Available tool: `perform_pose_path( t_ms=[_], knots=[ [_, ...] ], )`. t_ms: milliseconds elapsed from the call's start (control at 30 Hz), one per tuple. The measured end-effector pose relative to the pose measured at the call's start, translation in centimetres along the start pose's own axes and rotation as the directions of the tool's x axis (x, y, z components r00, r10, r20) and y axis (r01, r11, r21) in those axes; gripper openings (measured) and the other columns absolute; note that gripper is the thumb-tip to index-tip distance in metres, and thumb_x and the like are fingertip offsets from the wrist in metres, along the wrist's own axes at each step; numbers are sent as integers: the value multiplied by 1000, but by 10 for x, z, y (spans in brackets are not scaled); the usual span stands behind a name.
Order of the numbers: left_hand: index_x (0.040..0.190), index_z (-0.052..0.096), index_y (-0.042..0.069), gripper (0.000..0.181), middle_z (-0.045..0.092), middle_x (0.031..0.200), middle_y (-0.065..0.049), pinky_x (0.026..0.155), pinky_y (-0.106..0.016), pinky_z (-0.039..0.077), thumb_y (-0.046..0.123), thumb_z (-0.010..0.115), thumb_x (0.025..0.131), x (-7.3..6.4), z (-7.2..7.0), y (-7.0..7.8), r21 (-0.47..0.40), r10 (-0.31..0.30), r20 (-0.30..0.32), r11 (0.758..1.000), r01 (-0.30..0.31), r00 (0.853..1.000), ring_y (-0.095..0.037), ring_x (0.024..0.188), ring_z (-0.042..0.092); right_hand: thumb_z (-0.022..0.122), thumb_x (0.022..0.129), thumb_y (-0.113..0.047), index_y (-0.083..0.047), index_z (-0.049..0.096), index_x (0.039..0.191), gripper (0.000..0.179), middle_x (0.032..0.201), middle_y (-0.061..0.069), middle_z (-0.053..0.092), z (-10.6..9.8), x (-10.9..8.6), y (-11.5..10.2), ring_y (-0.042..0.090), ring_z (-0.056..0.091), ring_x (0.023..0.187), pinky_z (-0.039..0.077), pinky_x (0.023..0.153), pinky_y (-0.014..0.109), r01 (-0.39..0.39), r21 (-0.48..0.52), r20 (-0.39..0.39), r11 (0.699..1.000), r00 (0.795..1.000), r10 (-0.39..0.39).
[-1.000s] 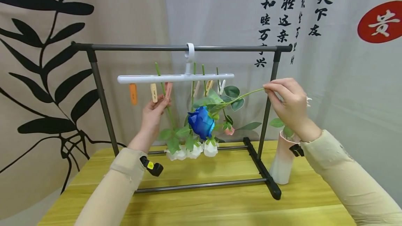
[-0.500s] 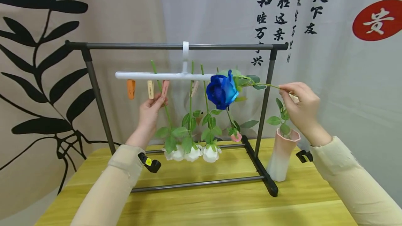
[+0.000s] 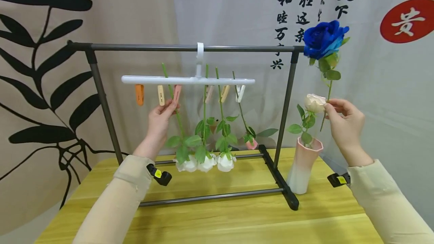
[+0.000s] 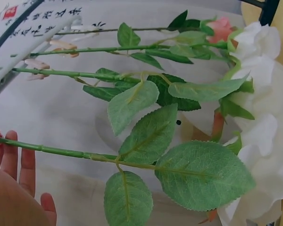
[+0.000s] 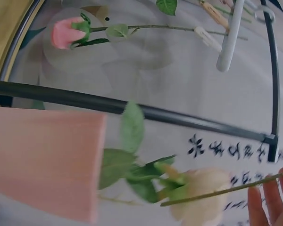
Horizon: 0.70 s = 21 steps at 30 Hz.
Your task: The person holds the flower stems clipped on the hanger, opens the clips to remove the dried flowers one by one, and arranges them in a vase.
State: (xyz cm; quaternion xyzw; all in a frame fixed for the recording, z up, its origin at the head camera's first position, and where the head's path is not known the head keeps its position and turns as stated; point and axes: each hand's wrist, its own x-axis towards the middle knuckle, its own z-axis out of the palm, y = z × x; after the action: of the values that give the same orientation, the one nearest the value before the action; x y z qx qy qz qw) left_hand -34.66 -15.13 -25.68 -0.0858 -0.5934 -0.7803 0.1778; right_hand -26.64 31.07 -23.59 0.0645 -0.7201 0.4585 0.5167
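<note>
My left hand [image 3: 158,123] pinches the stem of an upside-down white rose [image 3: 185,163] just below a pink clothespin [image 3: 177,93] on the white hanger [image 3: 149,80]. In the left wrist view the green stem [image 4: 70,152] runs out from between its thumb and fingers. My right hand [image 3: 346,127] pinches the stem of a blue rose [image 3: 323,40], held bloom up beside a cream rose [image 3: 315,102] standing in the pink and white vase [image 3: 301,172]. The blue bloom is out of the right wrist view, where the stem's lower end [image 5: 198,197] crosses before the cream rose.
More white roses [image 3: 225,162] and a pink rose [image 3: 251,144] hang head down from clothespins [image 3: 224,94]. An orange clothespin [image 3: 139,95] and a yellow one [image 3: 161,95] hold no flower. The hanger hooks over a dark metal rack [image 3: 135,48] on the wooden table [image 3: 203,223].
The right hand has moved right with the blue rose, swinging it from lying across the hanging flowers to upright above the vase. My left hand has stayed at the pink clothespin.
</note>
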Motion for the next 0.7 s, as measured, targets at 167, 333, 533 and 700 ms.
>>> perform_pose_path(
  t_ms=[167, 333, 533, 700],
  knots=[
    [106, 64, 13, 12, 70, 85, 11, 108, -38, 30, 15, 66, 94, -1, -1, 1, 25, -3, 0, 1000, 3, 1000, -19, 93, 64, 67, 88, 2, 3, 69, 95, 7, 77, -5, 66, -10, -3, 16, 5, 64, 66, 52, 56, 16, -310, 249, 28, 918, 949, 313],
    [105, 64, 14, 11, 70, 85, 11, 108, -37, 30, 15, 66, 94, -1, -1, 0, 18, -5, 1, 1000, 5, 1000, -20, 96, 64, 68, 88, 0, 4, 66, 96, 9, 78, 1, 67, -14, -12, 31, 10, 65, 66, 54, 54, 21, -444, 349, 65, 825, 890, 451],
    [105, 65, 13, 11, 70, 83, 10, 104, -37, 34, 13, 66, 94, -1, 1, -2, 4, 19, 6, 1000, -19, 1000, -10, 84, 64, 69, 89, -5, -2, 64, 93, 7, 78, 0, 65, -14, -28, 47, 8, 64, 63, 53, 54, 20, -494, 297, 64, 817, 864, 499],
    [104, 65, 13, 9, 70, 82, 11, 103, -36, 34, 13, 65, 94, -2, 1, -4, 13, 23, 5, 1000, -23, 1000, -10, 84, 63, 69, 90, -6, -7, 64, 90, 5, 76, -4, 64, -12, -40, 60, 5, 63, 62, 53, 55, 18, -503, 200, 49, 841, 862, 504]
  ],
)
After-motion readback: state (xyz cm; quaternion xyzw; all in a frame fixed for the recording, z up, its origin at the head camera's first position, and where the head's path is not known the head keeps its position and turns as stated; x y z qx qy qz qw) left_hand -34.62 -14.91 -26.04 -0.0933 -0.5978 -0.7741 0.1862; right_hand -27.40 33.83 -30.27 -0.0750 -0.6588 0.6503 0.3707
